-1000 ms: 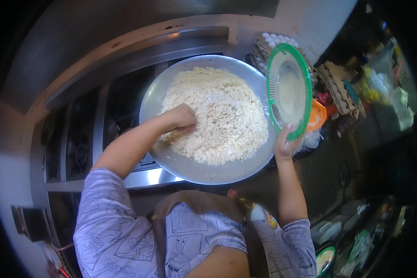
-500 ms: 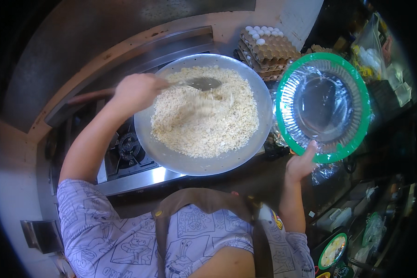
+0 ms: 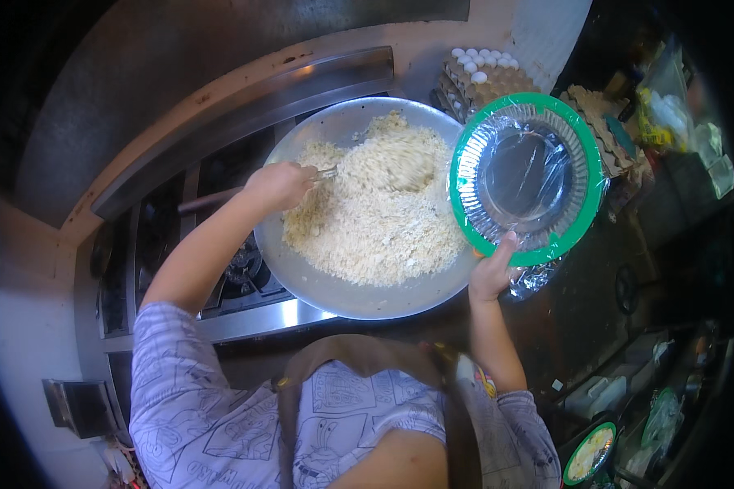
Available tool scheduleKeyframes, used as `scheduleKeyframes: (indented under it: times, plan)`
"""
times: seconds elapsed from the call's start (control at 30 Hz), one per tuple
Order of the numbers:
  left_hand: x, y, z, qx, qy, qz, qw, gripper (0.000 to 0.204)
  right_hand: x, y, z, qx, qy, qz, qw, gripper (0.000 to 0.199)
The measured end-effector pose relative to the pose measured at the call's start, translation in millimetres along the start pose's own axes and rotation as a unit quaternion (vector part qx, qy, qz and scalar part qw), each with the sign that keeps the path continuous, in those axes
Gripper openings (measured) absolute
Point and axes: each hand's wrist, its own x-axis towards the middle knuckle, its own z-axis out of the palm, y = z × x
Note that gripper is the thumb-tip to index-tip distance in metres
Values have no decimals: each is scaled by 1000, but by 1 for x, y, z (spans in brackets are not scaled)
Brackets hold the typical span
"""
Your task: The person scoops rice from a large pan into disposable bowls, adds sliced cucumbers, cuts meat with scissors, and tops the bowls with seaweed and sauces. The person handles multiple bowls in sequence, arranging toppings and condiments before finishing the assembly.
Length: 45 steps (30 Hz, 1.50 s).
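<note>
My left hand [image 3: 284, 186] is closed round the shaft of a long-handled cooking spatula [image 3: 208, 201], whose wooden end sticks out behind to the left. Its blade lies hidden under a heaped, motion-blurred scoop of pale fried rice [image 3: 383, 240] at the far side of a wide metal wok [image 3: 359, 308]. Over the wok's right edge, my right hand [image 3: 491, 273] grips the near rim of a green-rimmed plate [image 3: 457, 191], thumb on top. The plate has a fluted silvery wall and is covered with clear plastic film; no food shows on it.
Under the wok is a steel stove [image 3: 261, 324] with black burners. Stacked cardboard egg trays [image 3: 515, 79] holding white eggs [image 3: 479, 77] stand behind the plate. Plastic bags [image 3: 667, 106] lie at the far right. Another green-rimmed plate [image 3: 590, 456] with food sits at lower right.
My left hand has moved right with the spatula, and rice is now heaped over its blade. My right hand has brought the plate left, over the wok's edge. The whole view has shifted slightly.
</note>
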Motion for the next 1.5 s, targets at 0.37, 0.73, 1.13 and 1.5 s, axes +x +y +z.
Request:
scheduleKeyframes:
  times: [0.37,0.73,1.13,1.5]
  plan:
    - [-77,-39,-50,-13,-98,-68,993,20,-13,15,-9,-122,-1,21,992,26]
    - [23,52,34,-528,-156,-103,828,24,-1,1,-22,-225,44,-237,944,27]
    - [47,-6,-36,112,225,192,949,23,41,-66,-136,548,-146,294,769,33]
    - [-35,235,-32,-615,-133,74,774,55,40,-79,-105,594,-186,444,644,27]
